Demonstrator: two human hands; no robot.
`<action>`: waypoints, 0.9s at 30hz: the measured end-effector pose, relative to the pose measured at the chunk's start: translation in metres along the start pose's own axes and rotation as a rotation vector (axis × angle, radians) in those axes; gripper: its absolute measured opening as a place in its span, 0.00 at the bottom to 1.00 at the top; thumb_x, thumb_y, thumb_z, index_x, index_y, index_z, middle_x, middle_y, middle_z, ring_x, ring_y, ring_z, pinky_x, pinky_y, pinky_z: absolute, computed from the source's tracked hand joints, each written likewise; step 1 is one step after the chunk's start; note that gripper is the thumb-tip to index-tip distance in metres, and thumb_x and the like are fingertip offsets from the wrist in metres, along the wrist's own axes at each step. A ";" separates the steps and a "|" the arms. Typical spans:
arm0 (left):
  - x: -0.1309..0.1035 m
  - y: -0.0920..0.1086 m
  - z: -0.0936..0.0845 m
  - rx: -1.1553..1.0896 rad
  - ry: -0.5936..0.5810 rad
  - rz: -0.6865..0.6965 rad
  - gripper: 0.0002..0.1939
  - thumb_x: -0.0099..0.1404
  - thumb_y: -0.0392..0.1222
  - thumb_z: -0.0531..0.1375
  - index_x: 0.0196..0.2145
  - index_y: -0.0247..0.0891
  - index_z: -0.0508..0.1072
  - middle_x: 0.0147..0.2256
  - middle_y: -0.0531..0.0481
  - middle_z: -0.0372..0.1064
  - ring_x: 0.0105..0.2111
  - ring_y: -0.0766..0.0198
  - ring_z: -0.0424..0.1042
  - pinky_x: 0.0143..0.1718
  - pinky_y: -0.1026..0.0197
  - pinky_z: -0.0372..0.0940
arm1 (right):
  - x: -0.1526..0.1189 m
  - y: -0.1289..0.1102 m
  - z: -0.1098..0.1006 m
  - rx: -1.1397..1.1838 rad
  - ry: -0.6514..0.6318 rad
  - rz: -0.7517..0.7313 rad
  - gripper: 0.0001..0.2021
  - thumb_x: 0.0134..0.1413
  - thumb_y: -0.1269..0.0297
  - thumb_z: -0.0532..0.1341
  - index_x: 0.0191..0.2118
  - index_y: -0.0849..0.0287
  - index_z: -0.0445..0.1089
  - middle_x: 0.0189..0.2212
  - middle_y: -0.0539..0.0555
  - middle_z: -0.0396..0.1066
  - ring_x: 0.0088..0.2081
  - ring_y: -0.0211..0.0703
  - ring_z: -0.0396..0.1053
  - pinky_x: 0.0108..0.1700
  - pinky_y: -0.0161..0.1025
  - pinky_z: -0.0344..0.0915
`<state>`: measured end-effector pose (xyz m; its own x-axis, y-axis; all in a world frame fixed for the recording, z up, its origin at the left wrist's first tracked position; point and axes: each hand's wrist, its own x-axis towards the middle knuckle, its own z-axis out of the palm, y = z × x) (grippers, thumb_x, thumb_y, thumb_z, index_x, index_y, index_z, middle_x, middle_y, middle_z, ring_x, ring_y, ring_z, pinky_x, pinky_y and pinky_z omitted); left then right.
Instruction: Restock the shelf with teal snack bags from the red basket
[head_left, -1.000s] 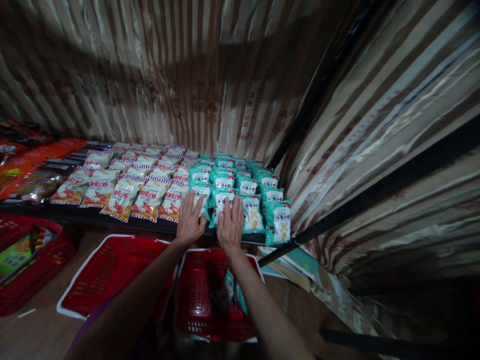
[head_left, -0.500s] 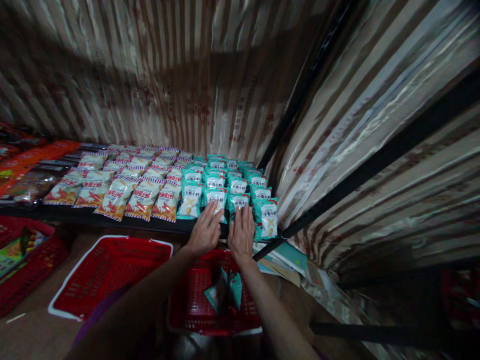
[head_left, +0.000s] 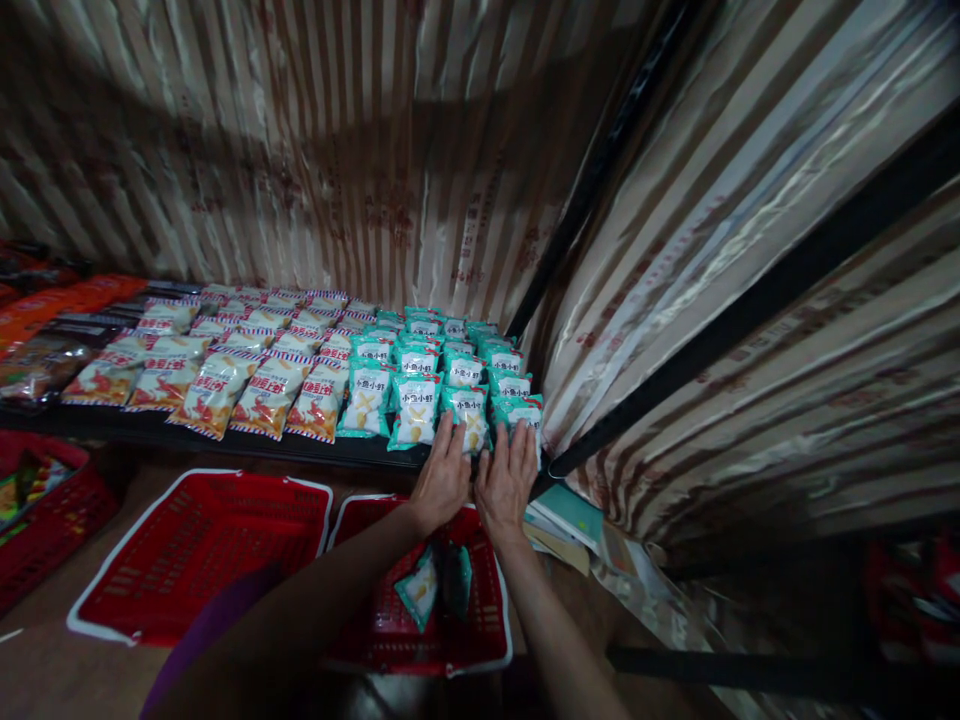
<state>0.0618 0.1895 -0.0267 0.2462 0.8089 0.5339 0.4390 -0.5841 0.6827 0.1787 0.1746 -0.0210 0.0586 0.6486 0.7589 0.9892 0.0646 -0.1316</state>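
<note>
Rows of green-and-white snack bags fill the right end of a black shelf (head_left: 300, 447). My left hand (head_left: 442, 483) rests its outstretched fingertips on the lower part of one front snack bag (head_left: 468, 408). Beside it, my right hand (head_left: 508, 485) lies with fingers extended on the rightmost front snack bag (head_left: 517, 408), covering much of its face. Neither hand is closed round a bag. Just left of my hands lies another green snack bag (head_left: 415, 410) in the front row. Below, a red basket (head_left: 375, 610) holds two green snack bags (head_left: 420, 590).
Orange-and-white snack bags (head_left: 259, 395) lie in rows to the left, with darker packets (head_left: 56, 370) beyond. An empty-looking red basket (head_left: 202, 560) sits on the floor. A black post (head_left: 600, 445) and striped curtain (head_left: 675, 350) bound the right side. Papers (head_left: 566, 515) lie below.
Both hands have shifted right by about one bag; my right hand is now on the rightmost front bag, my left on its neighbour. The view has shifted slightly too.
</note>
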 end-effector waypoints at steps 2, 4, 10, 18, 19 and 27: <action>0.002 0.002 0.005 0.001 0.028 -0.047 0.26 0.68 0.38 0.44 0.62 0.29 0.50 0.66 0.34 0.34 0.66 0.54 0.39 0.63 0.48 0.49 | -0.001 0.006 -0.002 -0.017 0.000 0.006 0.25 0.62 0.65 0.48 0.65 0.59 0.48 0.66 0.63 0.41 0.67 0.55 0.36 0.60 0.58 0.49; 0.004 0.004 0.009 0.020 0.049 -0.078 0.26 0.68 0.37 0.44 0.62 0.28 0.50 0.66 0.34 0.34 0.66 0.54 0.39 0.63 0.48 0.49 | -0.001 0.011 -0.002 -0.026 -0.007 -0.006 0.25 0.62 0.65 0.48 0.64 0.57 0.50 0.67 0.62 0.39 0.67 0.57 0.36 0.60 0.59 0.50; 0.005 0.002 0.012 0.141 0.024 0.006 0.27 0.67 0.36 0.45 0.63 0.28 0.48 0.66 0.33 0.33 0.66 0.52 0.33 0.62 0.44 0.48 | 0.000 0.017 0.003 -0.032 0.026 0.018 0.24 0.61 0.63 0.50 0.63 0.56 0.53 0.67 0.62 0.39 0.66 0.59 0.38 0.59 0.59 0.51; 0.016 0.004 0.023 0.294 0.054 0.032 0.27 0.68 0.41 0.48 0.61 0.27 0.51 0.65 0.29 0.33 0.66 0.47 0.28 0.61 0.40 0.47 | -0.001 0.021 0.012 -0.001 0.011 0.062 0.25 0.62 0.61 0.48 0.64 0.55 0.51 0.66 0.62 0.42 0.66 0.58 0.38 0.58 0.59 0.51; 0.018 0.004 0.025 0.306 0.064 0.026 0.27 0.68 0.41 0.49 0.61 0.26 0.52 0.65 0.28 0.33 0.66 0.47 0.28 0.61 0.40 0.47 | -0.001 0.022 0.012 0.002 0.013 0.061 0.25 0.62 0.61 0.48 0.64 0.55 0.51 0.66 0.63 0.42 0.66 0.58 0.38 0.58 0.59 0.51; 0.028 0.001 0.033 0.405 0.133 0.017 0.28 0.67 0.42 0.49 0.61 0.26 0.51 0.65 0.29 0.35 0.66 0.47 0.29 0.61 0.41 0.48 | 0.003 0.022 0.016 -0.016 0.046 0.133 0.27 0.62 0.58 0.48 0.64 0.62 0.50 0.64 0.67 0.46 0.65 0.58 0.42 0.57 0.58 0.53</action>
<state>0.0975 0.2136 -0.0274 0.1542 0.7680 0.6216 0.7465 -0.5027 0.4360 0.1983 0.1902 -0.0317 0.1947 0.6154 0.7637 0.9743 -0.0317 -0.2229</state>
